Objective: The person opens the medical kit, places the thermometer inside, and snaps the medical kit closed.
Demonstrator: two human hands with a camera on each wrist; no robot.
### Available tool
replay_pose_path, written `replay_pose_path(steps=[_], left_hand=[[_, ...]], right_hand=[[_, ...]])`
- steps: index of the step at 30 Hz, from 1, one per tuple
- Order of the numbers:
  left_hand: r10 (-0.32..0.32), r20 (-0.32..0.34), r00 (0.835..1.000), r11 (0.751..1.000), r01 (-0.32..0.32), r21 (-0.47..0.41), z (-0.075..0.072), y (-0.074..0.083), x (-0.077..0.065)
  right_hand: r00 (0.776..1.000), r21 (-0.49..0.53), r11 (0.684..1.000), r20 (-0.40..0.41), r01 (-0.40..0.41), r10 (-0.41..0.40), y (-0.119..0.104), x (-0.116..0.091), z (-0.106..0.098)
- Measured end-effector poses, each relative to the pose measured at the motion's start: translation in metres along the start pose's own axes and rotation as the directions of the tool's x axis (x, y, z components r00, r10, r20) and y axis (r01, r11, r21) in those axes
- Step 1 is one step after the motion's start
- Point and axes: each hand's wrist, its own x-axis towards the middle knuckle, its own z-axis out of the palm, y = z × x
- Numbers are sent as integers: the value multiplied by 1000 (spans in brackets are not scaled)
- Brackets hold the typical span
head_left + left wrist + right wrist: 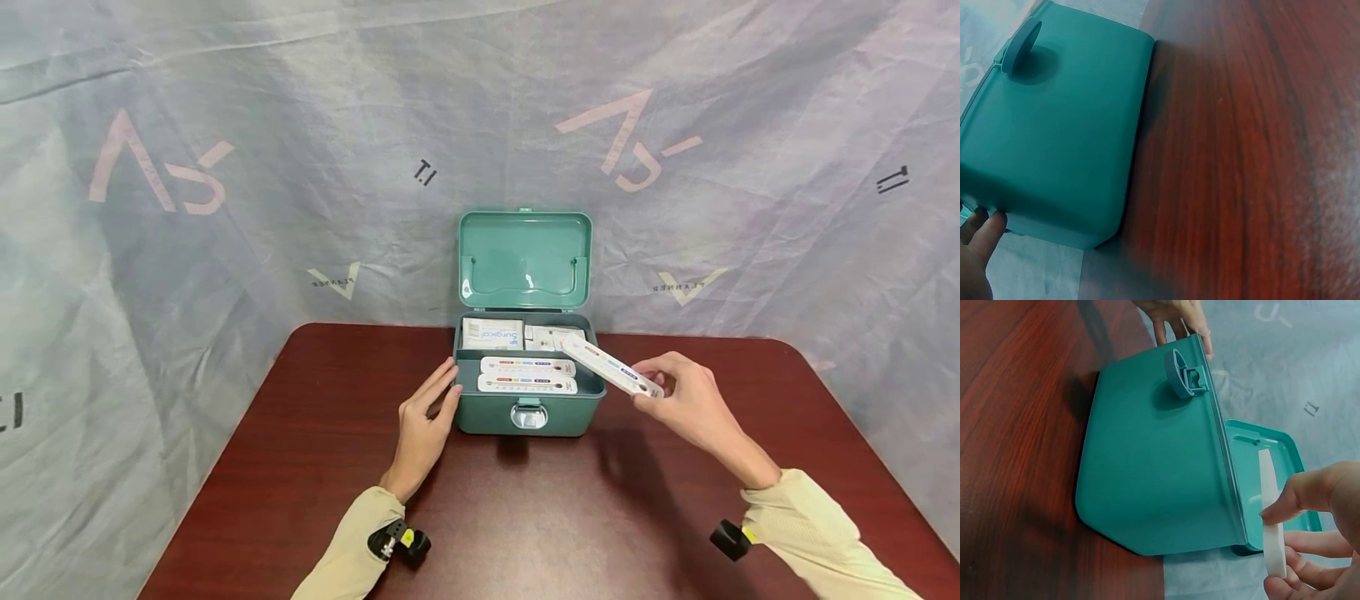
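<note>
My right hand (pixel 688 404) pinches a white wall thermometer (pixel 609 365) by its right end, between thumb and fingers. The thermometer is tilted over the right rim of a green box (pixel 483 417), its far end overlapping the back compartment. Two similar thermometers lie side by side in the front compartment, the rear one (pixel 510 365) behind the front one (pixel 527 384). My left hand (pixel 423 429) rests its extended fingers against the box's left side. In the right wrist view the held thermometer (pixel 1270 506) appears edge-on, beside the box.
The box's lid (pixel 525 258) stands open at the back. A white packet marked Surgical (pixel 491 334) and another white pack (pixel 540 337) sit in the back compartment. A latch (pixel 529 415) hangs on the front. Grey printed cloth (pixel 375 100) surrounds the reddish-brown table (pixel 315 467).
</note>
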Motion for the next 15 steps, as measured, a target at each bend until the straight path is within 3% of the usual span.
replay_pose_path(steps=[7, 15], left_hand=[[56, -16, 998, 998, -57, -14, 2, 12, 4], [2, -1, 1000, 1000, -2, -5, 1, -2, 0]], right_hand=[[999, 8, 1000, 28, 28, -28, -3, 6, 2], [996, 20, 996, 30, 87, -88, -5, 14, 6]])
